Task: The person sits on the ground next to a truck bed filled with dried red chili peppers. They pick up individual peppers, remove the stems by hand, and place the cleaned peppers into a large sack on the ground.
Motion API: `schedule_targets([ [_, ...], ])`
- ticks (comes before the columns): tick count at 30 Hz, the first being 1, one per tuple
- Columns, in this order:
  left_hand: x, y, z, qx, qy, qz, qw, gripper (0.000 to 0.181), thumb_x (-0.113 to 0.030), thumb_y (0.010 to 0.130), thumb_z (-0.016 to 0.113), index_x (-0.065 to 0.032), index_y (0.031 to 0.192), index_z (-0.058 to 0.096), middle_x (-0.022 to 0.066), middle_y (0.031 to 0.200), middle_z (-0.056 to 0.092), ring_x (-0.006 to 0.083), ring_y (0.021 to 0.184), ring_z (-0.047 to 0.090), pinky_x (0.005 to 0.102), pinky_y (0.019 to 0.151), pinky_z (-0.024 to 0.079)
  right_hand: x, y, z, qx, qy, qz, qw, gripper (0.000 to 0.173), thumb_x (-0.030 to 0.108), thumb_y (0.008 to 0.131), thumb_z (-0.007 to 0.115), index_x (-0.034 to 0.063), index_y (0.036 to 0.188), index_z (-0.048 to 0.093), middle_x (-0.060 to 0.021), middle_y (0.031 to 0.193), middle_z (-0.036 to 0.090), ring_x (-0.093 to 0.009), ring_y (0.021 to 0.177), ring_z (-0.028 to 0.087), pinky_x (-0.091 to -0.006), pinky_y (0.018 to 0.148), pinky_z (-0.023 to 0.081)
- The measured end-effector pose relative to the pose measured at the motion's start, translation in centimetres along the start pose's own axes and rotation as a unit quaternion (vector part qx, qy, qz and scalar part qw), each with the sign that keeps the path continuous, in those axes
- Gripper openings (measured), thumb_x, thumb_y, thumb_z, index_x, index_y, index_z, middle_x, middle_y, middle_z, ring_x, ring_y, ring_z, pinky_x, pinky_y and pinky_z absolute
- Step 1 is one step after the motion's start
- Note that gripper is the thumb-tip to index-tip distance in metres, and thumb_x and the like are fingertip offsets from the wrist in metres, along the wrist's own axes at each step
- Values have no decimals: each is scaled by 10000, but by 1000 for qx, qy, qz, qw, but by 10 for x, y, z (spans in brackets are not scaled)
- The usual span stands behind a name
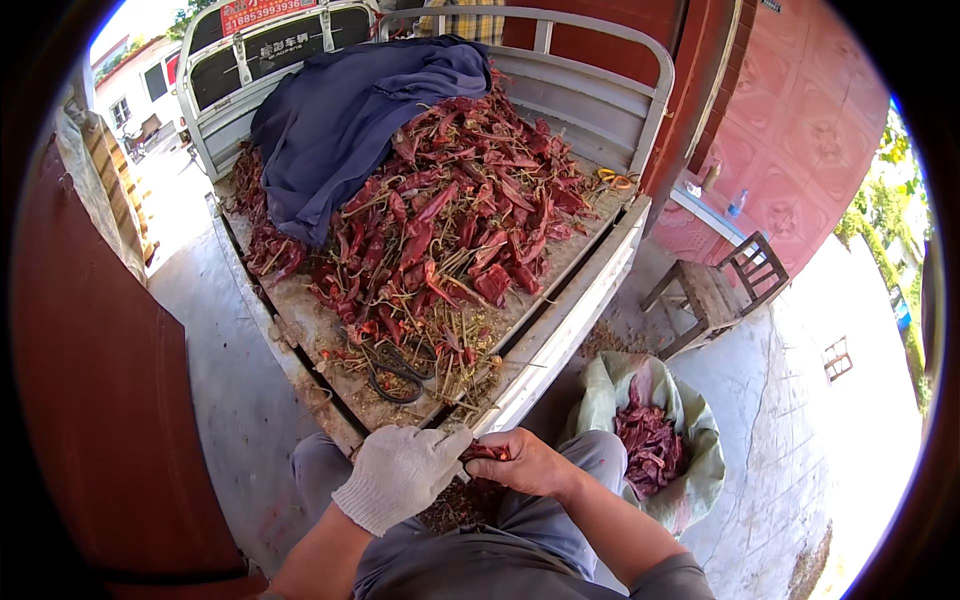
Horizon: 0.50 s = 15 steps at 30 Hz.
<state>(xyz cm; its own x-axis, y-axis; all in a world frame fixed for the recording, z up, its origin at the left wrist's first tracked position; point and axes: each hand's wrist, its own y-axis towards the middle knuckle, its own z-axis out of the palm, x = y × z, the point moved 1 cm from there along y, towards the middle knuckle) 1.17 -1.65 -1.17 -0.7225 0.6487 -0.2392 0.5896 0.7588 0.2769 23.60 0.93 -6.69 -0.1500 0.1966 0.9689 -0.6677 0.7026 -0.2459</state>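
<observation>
My left hand (405,469), in a white knitted glove, and my bare right hand (521,463) meet over my lap at the near edge of the truck bed. Between them is a dried red chili pepper (486,452), pinched by my right fingers; the left fingertips touch its other end and partly hide it. Beyond my hands a large heap of dried red chilies (450,217) with stems covers the bed (300,315). Black-handled scissors (397,381) lie among loose stems and seeds at the near corner. Debris (457,506) has gathered between my legs.
A dark blue cloth (352,127) drapes over the heap's far left. To my right stands an open woven sack (709,450) with dried chilies inside. Behind it is a wooden chair (716,296). A plastic bottle (738,202) stands on a ledge. The metal rail (664,82) edges the bed.
</observation>
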Motion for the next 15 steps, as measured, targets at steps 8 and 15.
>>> schedule_targets([
  [8,10,-12,3,55,18,43,997,166,-296,887,749,-131,874,728,78,732,673,320,681,692,463,620,533,31,4,2,49,-282,-104,953,269,274,1008,736,22,986,644,-110,816,604,-243,775,596,-401,723,495],
  [15,17,-15,1,52,-56,132,988,161,-271,849,775,-140,805,693,76,663,609,326,618,648,466,574,493,29,10,-2,129,-271,-152,942,228,242,1031,712,40,968,628,-86,791,566,-243,746,567,-374,702,470],
])
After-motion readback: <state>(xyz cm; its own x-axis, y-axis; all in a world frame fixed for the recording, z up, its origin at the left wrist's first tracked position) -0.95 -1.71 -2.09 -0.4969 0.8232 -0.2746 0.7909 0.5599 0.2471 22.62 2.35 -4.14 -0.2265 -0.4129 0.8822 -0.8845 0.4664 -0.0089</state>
